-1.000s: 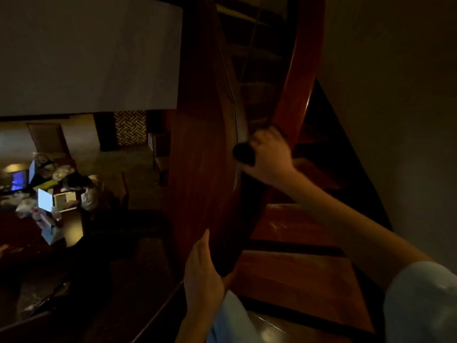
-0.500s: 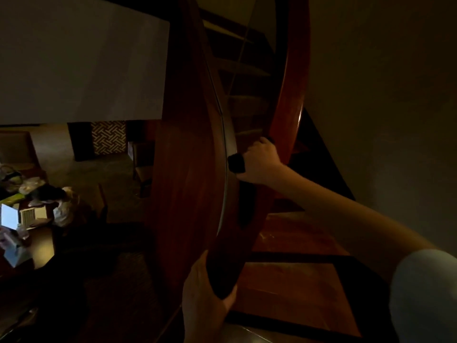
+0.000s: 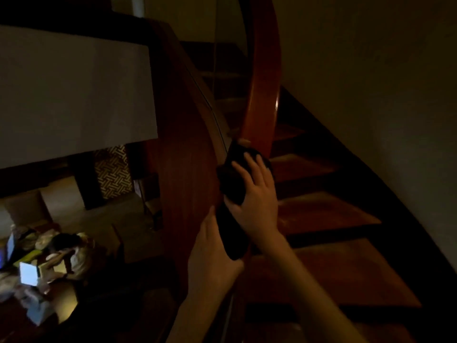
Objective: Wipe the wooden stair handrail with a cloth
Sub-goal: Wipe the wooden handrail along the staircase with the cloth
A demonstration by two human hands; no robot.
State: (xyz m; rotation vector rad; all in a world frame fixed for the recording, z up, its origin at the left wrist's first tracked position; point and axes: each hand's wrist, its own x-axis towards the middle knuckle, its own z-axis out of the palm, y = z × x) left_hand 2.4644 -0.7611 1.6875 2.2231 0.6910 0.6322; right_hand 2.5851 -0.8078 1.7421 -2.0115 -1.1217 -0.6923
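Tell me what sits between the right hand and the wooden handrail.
A dark cloth: the head view shows the right hand pressing it onto the handrail, fingers spread over it.

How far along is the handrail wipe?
Done: cannot tell; no wiped stretch shows in this dim light. In hand: right hand holds the dark cloth against the handrail, left hand holds the rail just below. Left: probably the long curve rising above the cloth.
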